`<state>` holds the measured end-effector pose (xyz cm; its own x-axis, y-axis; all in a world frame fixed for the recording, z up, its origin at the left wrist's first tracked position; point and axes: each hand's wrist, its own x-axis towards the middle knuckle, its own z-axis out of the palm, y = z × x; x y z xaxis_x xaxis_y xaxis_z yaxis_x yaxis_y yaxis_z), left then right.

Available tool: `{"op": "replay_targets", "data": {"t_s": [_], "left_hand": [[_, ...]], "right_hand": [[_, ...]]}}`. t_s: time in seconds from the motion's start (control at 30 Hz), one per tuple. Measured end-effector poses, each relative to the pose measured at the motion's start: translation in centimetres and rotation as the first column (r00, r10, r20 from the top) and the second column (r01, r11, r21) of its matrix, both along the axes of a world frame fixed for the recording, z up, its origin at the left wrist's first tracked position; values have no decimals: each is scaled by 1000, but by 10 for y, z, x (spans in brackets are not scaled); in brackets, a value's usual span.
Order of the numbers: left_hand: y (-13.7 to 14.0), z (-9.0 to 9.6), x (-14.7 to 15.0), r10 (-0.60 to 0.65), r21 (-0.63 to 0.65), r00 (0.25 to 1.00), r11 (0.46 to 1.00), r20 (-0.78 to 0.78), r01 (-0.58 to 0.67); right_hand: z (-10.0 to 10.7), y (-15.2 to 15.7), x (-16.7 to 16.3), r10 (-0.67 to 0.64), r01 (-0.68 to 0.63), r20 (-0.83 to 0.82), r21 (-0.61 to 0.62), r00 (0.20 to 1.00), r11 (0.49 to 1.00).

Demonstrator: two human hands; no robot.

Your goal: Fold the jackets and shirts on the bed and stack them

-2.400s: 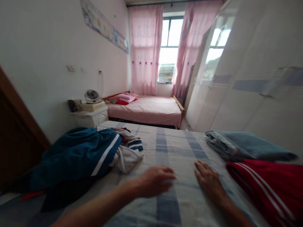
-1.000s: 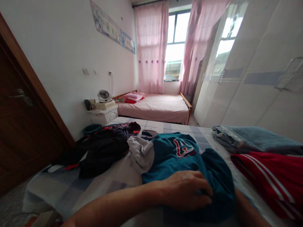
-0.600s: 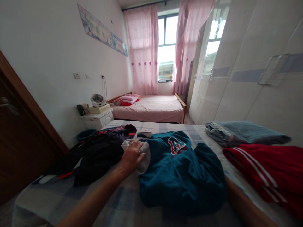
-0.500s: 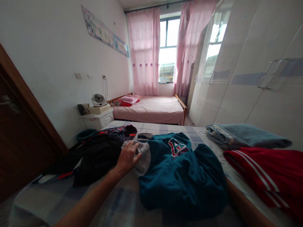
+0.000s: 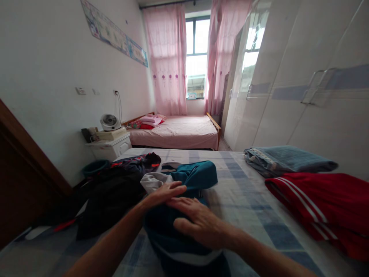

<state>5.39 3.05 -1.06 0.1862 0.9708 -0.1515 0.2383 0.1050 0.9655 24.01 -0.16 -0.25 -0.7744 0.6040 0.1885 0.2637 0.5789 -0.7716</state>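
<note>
A teal sweatshirt (image 5: pixel 198 175) with a pale grey part (image 5: pixel 152 181) lies on the checked bed in front of me, folded over on itself into a narrow bundle. White stripes cross its near end. My left hand (image 5: pixel 168 191) rests on it near the grey part, fingers stretched out flat. Just nearer, my right hand (image 5: pixel 201 223) lies flat on the fabric, thumb apart from the fingers, its fingertips close to the left hand. Neither hand appears to grip the cloth. The letter patch on the front is hidden.
Dark clothes (image 5: pixel 112 192) are heaped on the left. Folded jeans (image 5: pixel 294 157) and a red garment with white stripes (image 5: pixel 319 207) lie on the right of the checked bed sheet (image 5: pixel 276 227). Beyond stand a pink bed (image 5: pixel 184 132) and a nightstand (image 5: pixel 115 146) with a fan.
The sweatshirt's right side has been folded over to the left, covering the letter patch. My right hand has come from its right edge to the middle, beside the left hand.
</note>
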Motion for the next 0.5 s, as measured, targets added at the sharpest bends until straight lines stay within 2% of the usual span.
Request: {"op": "replay_targets", "data": {"t_s": [0.07, 0.13, 0.2, 0.27, 0.3, 0.37, 0.43, 0.5], "left_hand": [[0, -6, 1, -53, 54, 994, 997, -93, 58], [-2, -8, 3, -88, 89, 988, 991, -124, 100], [-6, -5, 2, -88, 143, 988, 984, -126, 106], [-13, 6, -6, -97, 186, 993, 977, -70, 109], [-19, 12, -13, -106, 189, 994, 976, -25, 109], [-33, 24, -32, -75, 155, 992, 986, 101, 59], [-48, 33, -54, 68, 75, 970, 993, 232, -87], [-62, 38, -76, 248, -3, 912, 965, 327, -261]], "right_hand": [[-8, -9, -16, 20, -33, 100, 126, 995, 992], [-12, -14, -22, 27, -47, 108, 182, 994, 982], [-9, -17, -19, 69, -76, 40, 216, 997, 973], [-1, -17, -8, 82, -53, -106, 248, 991, 967], [3, -16, -1, 43, 8, -195, 253, 980, 967], [9, -6, 17, -147, 234, -353, 220, 924, 947], [6, 13, 33, -408, 489, -388, 135, 827, 862], [-6, 39, 43, -581, 622, -291, 67, 760, 780]]}}
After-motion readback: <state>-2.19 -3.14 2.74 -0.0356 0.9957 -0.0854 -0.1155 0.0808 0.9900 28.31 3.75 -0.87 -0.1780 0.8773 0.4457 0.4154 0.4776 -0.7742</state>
